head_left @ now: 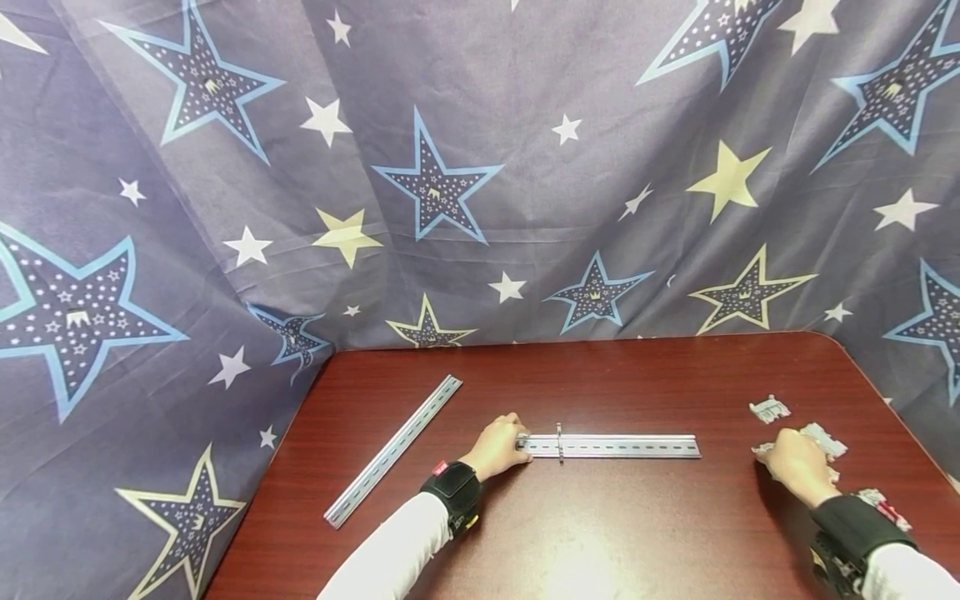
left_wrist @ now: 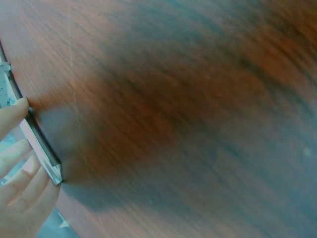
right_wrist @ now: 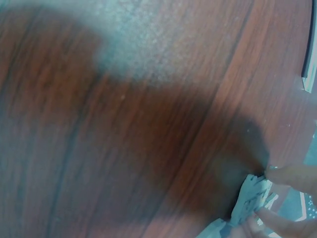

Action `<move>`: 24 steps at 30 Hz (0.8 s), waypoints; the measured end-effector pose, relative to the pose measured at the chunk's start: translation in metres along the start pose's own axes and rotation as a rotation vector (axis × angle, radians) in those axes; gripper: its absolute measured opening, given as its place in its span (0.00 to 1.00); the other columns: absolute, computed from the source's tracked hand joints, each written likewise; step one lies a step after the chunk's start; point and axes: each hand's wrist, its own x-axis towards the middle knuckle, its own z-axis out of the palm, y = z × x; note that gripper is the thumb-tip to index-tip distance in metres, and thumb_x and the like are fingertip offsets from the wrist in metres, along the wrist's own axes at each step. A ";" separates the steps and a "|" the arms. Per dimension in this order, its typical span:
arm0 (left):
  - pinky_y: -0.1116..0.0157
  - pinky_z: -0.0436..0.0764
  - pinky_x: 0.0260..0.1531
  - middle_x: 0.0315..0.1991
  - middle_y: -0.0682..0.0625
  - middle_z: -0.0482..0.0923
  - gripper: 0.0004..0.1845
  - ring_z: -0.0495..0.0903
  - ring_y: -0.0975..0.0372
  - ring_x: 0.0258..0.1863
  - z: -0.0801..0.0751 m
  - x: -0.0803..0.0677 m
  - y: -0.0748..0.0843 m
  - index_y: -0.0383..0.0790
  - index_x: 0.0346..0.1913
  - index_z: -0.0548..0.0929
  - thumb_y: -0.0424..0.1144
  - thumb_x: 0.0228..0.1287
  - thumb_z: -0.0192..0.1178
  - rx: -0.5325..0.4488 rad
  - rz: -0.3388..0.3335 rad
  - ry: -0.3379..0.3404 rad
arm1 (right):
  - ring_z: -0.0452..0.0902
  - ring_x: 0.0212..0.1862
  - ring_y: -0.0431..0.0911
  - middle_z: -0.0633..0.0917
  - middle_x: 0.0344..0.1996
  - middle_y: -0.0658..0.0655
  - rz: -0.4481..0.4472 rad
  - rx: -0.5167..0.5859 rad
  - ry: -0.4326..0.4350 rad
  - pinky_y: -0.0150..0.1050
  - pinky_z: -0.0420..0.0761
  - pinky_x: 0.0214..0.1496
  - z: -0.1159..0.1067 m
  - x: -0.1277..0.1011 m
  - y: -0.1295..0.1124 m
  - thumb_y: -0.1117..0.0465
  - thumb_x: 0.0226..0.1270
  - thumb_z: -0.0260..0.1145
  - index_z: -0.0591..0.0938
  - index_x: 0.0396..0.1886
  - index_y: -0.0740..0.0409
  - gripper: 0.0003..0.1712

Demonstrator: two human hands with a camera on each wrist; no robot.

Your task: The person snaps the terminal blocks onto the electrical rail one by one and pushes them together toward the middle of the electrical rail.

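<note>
A slotted metal DIN rail lies crosswise on the table, with a thin upright piece seated across it. My left hand grips the rail's left end. In the left wrist view the thumb lies at the rail's edge and the other fingers spread along it near its end. At the right, my right hand pinches a pale grey plastic part, apparently a terminal block, among other such parts. The hand hides much of it in the head view.
A second slotted rail lies slanted at the left of the table. Loose grey parts lie around the right hand, and a red-and-grey piece lies beside the right wrist. A star-patterned cloth hangs behind.
</note>
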 end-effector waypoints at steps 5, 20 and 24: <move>0.68 0.70 0.29 0.29 0.51 0.74 0.13 0.71 0.61 0.30 0.000 0.000 0.000 0.43 0.31 0.84 0.43 0.38 0.69 -0.009 -0.007 -0.003 | 0.69 0.15 0.49 0.71 0.03 0.50 0.058 0.021 -0.037 0.44 0.66 0.17 -0.002 0.001 -0.003 0.63 0.47 0.63 0.73 0.06 0.62 0.16; 0.69 0.70 0.30 0.29 0.51 0.74 0.15 0.71 0.61 0.31 -0.002 0.000 0.002 0.43 0.34 0.84 0.43 0.39 0.69 -0.009 -0.027 -0.015 | 0.62 0.15 0.45 0.65 0.06 0.48 0.053 0.007 -0.058 0.39 0.61 0.17 -0.007 -0.002 -0.006 0.69 0.46 0.60 0.65 0.05 0.55 0.17; 0.69 0.70 0.30 0.29 0.51 0.73 0.15 0.71 0.61 0.31 -0.001 0.000 0.002 0.43 0.33 0.84 0.43 0.38 0.69 -0.007 -0.023 -0.013 | 0.67 0.17 0.48 0.72 0.09 0.55 0.016 0.018 -0.057 0.42 0.66 0.18 -0.010 0.000 -0.007 0.71 0.42 0.58 0.72 0.09 0.63 0.08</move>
